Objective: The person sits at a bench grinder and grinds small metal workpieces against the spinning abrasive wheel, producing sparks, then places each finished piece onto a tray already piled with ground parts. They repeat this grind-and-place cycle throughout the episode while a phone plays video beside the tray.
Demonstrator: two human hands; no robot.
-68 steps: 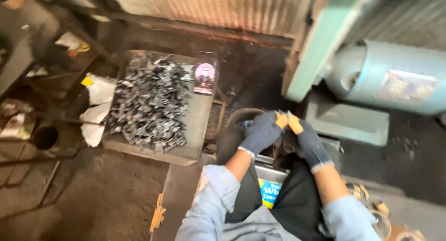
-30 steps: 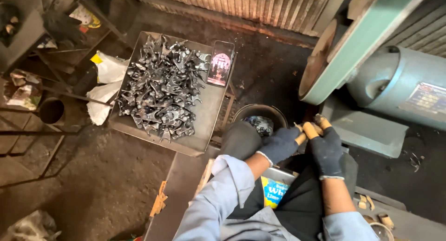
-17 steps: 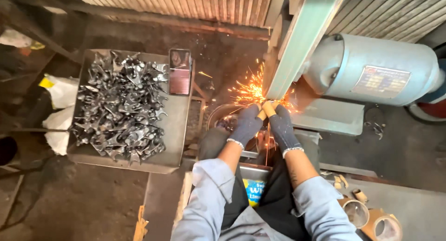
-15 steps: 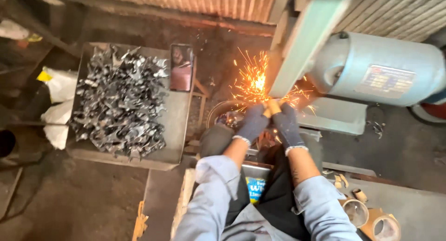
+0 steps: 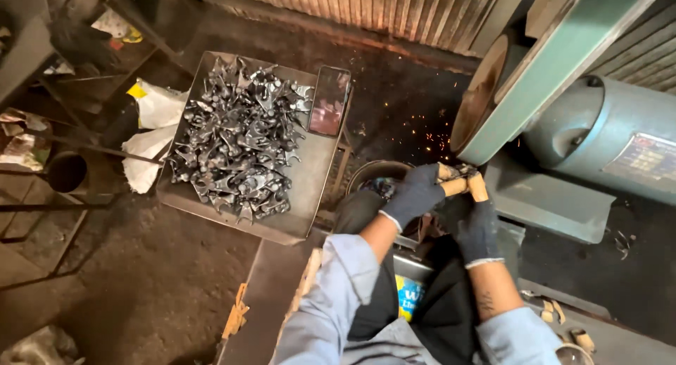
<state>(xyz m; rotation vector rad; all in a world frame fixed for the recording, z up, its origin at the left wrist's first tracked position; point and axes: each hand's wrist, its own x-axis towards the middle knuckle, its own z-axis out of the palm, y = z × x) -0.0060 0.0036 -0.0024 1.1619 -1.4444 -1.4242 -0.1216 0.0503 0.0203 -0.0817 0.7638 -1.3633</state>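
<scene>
**Both gloved hands at the belt grinder**

The left hand in a dark glove reaches forward from a bent elbow, fingers curled shut around a small metal piece with tan wrapped ends. The right hand, also gloved, rises with forearm upright, fingers closed on the same piece. The piece sits just beside the green belt grinder. A grey metal tray of dark forged parts lies to the left.

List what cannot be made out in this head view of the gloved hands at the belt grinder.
- Workpiece: hidden between left hand and right hand; only tan wrapped fingers show.
- Bucket contents: covered by the left arm.
- Belt grinder: top cut off by the frame edge.
- Phone screen: blurred.
</scene>
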